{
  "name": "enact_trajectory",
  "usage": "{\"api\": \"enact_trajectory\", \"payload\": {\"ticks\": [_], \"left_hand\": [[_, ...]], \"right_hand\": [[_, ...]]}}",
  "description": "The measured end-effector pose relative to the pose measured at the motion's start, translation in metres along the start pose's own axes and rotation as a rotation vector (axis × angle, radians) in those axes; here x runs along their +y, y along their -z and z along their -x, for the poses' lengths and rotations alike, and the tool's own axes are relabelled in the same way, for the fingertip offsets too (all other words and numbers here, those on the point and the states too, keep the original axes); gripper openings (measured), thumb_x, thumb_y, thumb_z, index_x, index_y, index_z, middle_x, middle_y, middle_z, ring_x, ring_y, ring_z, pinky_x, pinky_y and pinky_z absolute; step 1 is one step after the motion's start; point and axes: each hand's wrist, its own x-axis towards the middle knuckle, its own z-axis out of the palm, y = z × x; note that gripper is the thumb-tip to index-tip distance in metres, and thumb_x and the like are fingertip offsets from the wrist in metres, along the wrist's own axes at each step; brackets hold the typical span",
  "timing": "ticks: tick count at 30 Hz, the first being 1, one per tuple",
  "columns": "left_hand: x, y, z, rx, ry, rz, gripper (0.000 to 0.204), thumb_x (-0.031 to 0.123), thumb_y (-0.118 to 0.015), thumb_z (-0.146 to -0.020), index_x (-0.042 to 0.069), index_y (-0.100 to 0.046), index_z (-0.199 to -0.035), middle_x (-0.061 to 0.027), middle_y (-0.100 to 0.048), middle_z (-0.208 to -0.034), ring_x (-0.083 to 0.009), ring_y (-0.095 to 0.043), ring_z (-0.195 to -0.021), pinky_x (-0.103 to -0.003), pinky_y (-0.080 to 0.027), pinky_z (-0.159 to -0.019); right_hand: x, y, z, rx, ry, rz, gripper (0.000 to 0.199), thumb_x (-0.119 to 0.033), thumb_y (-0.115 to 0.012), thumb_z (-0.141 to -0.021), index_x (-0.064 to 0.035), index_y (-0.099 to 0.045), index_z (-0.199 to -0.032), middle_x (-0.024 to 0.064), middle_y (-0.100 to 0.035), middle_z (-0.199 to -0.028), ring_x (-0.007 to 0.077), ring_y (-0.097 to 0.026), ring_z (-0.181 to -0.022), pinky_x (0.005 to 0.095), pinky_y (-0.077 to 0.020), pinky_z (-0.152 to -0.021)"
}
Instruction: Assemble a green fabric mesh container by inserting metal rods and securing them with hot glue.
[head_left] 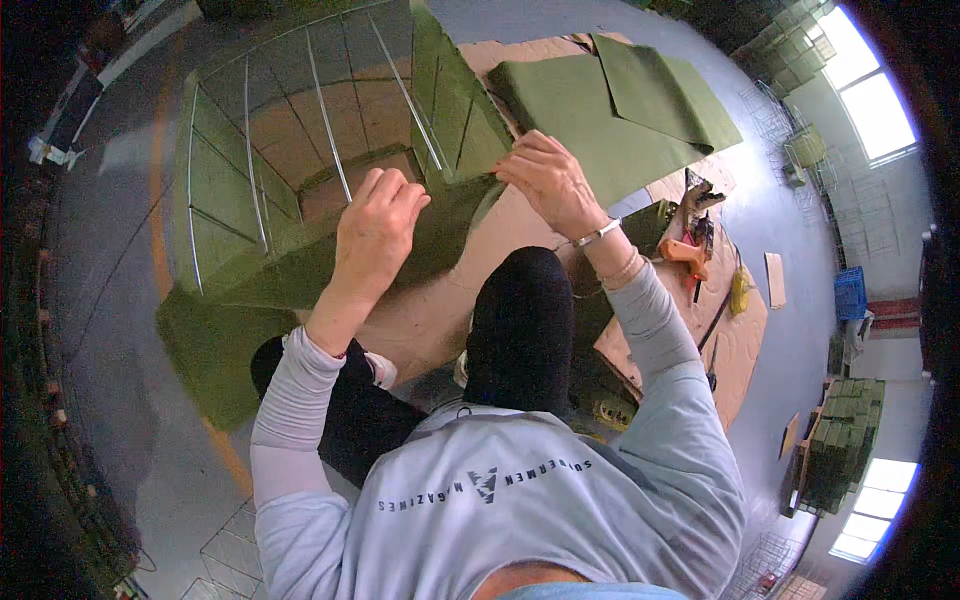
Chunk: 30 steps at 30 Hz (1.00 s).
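Both my hands are at the near edge of a wire frame wrapped in green felt, upper centre of the frame.

My left hand (375, 225) is curled nearly shut, fingers bent over the felt-covered rim of the wire frame (300, 170), gripping the green felt (455, 110) there. My right hand (550, 180) sits just to the right of it, fingers pinched together on the corner of the same felt flap; I cannot tell how tight the pinch is. The frame fills the upper left of the picture, resting on brown cardboard (430, 310) on the floor. Loose green felt sheets (620, 110) lie at upper right, well apart from my hands. An orange tool (685, 250) lies at right of centre, near my right wrist.
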Motion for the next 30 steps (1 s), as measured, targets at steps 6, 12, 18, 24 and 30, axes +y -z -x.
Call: {"api": "enact_trajectory", "payload": {"ticks": [6,12,18,24,30], "left_hand": [[-0.003,0.005,-0.003,-0.042,0.02,0.036,0.008,0.009,-0.066,-0.081,0.003,-0.061,-0.082,-0.0081,-0.051,-0.082,-0.0247,-0.055,-0.084,-0.035,-0.048,-0.071],[-0.006,0.006,-0.001,-0.03,0.043,0.099,0.007,0.008,-0.064,-0.083,0.001,-0.062,-0.084,-0.011,-0.053,-0.08,-0.0294,-0.056,-0.083,-0.039,-0.047,-0.069],[-0.004,0.005,0.002,0.027,0.041,0.119,0.013,0.014,-0.068,-0.081,0.004,-0.066,-0.089,-0.0063,-0.055,-0.082,-0.0237,-0.057,-0.082,-0.036,-0.049,-0.068],[0.002,0.001,-0.003,0.032,0.083,0.046,0.011,0.016,-0.07,-0.079,0.008,-0.068,-0.086,-0.005,-0.057,-0.078,-0.0239,-0.06,-0.079,-0.036,-0.05,-0.065],[-0.001,-0.001,-0.001,0.011,0.079,0.041,0.011,0.019,-0.068,-0.08,0.008,-0.066,-0.083,-0.0036,-0.055,-0.079,-0.0211,-0.059,-0.081,-0.035,-0.05,-0.065]], "right_hand": [[0.012,0.013,-0.025,-0.276,-0.012,-0.069,0.016,-0.018,-0.064,-0.085,-0.0038,-0.068,-0.091,0.0119,-0.064,-0.087,0.03,-0.06,-0.084,0.0387,-0.049,-0.077],[0.022,0.016,-0.035,-0.497,-0.043,-0.124,0.019,-0.021,-0.063,-0.086,-0.0045,-0.07,-0.095,0.0114,-0.065,-0.088,0.0292,-0.061,-0.084,0.0385,-0.0482,-0.076],[-0.016,-0.008,-0.003,-0.09,0.017,-0.034,0.021,-0.009,-0.064,-0.082,0.0006,-0.065,-0.101,0.0117,-0.067,-0.093,0.028,-0.062,-0.088,0.0379,-0.0496,-0.079],[0.003,-0.015,0.0,-0.131,0.049,-0.066,0.022,-0.005,-0.061,-0.08,0.001,-0.063,-0.101,0.0124,-0.066,-0.094,0.0302,-0.063,-0.088,0.0389,-0.0495,-0.078],[0.012,-0.011,-0.005,-0.169,0.119,-0.126,0.021,-0.008,-0.059,-0.08,-0.0041,-0.058,-0.1,0.014,-0.063,-0.084,0.0348,-0.061,-0.083,0.0428,-0.0473,-0.072]]}}
